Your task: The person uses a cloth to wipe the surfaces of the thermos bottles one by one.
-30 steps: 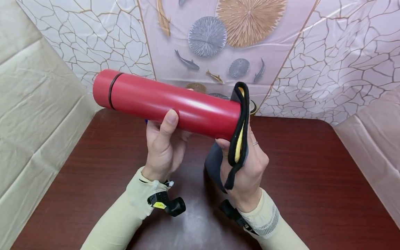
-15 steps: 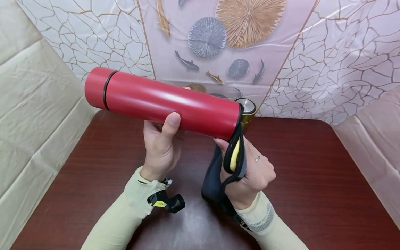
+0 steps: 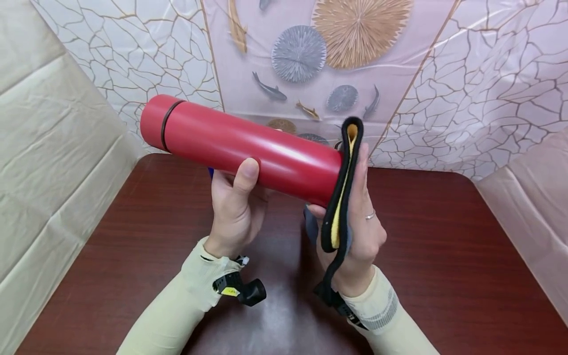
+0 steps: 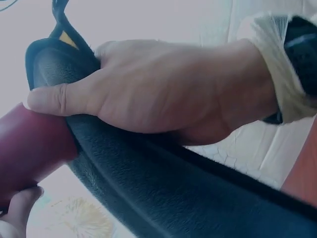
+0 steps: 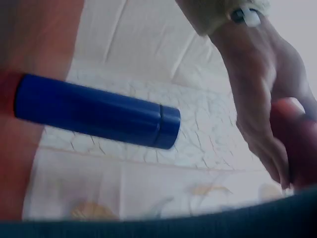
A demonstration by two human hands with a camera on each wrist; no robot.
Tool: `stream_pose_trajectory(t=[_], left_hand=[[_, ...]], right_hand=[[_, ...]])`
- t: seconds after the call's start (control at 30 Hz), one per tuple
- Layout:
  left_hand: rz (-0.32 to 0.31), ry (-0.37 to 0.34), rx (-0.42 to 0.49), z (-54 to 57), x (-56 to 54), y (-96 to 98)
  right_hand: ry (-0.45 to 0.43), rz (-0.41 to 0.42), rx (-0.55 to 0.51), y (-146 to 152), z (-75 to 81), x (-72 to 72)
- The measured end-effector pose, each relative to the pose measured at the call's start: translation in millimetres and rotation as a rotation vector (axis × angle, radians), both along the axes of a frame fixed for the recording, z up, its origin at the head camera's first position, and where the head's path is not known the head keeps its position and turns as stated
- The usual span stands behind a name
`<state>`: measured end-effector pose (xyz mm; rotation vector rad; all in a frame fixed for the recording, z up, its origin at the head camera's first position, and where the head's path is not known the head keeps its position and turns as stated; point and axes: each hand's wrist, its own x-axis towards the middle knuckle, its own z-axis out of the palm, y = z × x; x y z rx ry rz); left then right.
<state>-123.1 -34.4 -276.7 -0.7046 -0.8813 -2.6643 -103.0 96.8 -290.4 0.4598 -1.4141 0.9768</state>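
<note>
My left hand (image 3: 235, 212) grips a red thermos flask (image 3: 253, 143) around its middle, with the thumb on the near side. The flask is held tilted above the table, its capped end up to the left. At its base my right hand (image 3: 366, 231) holds a grey cleaning cloth (image 3: 336, 231) with black edging and a yellow inner side. The cloth stands folded against the flask's bottom end, the right fingers extended behind it. In the left wrist view, the right thumb (image 4: 49, 100) lies over the cloth at the flask's base.
A blue thermos flask (image 5: 94, 111) stands on the dark red wooden table (image 3: 443, 246), mostly hidden in the head view behind the left hand. Patterned white and pink sheets (image 3: 293, 15) hang behind the table, and beige cloth (image 3: 31, 172) covers the left side.
The right hand swung the cloth down off the flask's base, then back up over it; its fingers now point upward. The flask shifted left, then back right. A gold flask behind is now nearly hidden.
</note>
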Motion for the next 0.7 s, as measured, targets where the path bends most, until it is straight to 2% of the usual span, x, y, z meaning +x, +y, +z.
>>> stream_pose_trajectory(t=[0.13, 0.23, 0.3, 0.43, 0.7], left_hand=[[-0.041, -0.011, 0.012, -0.9, -0.1, -1.4], [-0.044, -0.007, 0.019, -0.8, -0.2, -2.0], [-0.033, 0.009, 0.020, -1.5, -0.6, -2.5], [0.016, 0.037, 0.013, -3.0, -3.2, -2.9], [0.075, 0.046, 0.006, -1.0, -5.5, -1.7]], right_hand=[[-0.108, 0.037, 0.109, 7.4, 2.0, 1.4], [-0.165, 0.071, 0.143, 10.5, -0.6, 3.6], [-0.180, 0.066, 0.148, 11.0, -3.7, 4.8], [-0.154, 0.005, 0.129, 11.0, -8.7, 5.4], [-0.026, -0.160, 0.053, 8.1, -12.4, 4.5]])
